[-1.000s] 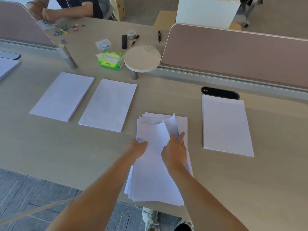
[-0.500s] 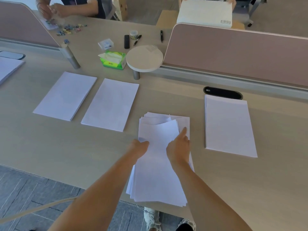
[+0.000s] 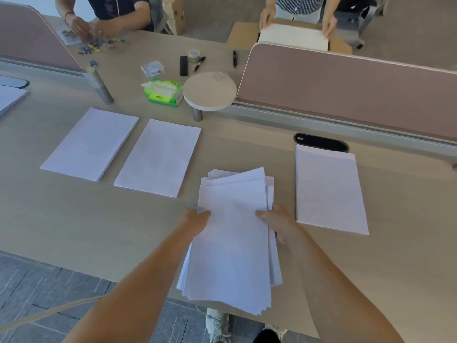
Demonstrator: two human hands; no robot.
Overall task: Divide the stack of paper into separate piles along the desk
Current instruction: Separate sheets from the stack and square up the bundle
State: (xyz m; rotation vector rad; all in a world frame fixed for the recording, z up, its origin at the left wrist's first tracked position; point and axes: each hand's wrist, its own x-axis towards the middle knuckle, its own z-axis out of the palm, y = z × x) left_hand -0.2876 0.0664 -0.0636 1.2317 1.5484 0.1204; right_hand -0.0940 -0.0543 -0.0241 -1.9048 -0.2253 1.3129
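Note:
A loose, fanned stack of white paper (image 3: 232,233) lies at the desk's near edge, its lower end past the edge. My left hand (image 3: 196,220) grips its left side with the thumb on top. My right hand (image 3: 278,222) grips its right side, thumb on the top sheets and fingers underneath. Two neat piles lie to the left: a left pile (image 3: 90,143) and a middle pile (image 3: 158,157). A thicker right pile (image 3: 330,189) lies to the right of my hands.
A green tissue box (image 3: 163,92), a round stand (image 3: 209,91) and pens sit behind the piles. Pink dividers (image 3: 346,87) line the back. Other people work across the desk (image 3: 61,219). More paper (image 3: 10,99) shows at the far left.
My right hand left the top of the stack, where it flicked a sheet corner, and now grips the right edge. The sheets have fanned out more. The camera moved closer.

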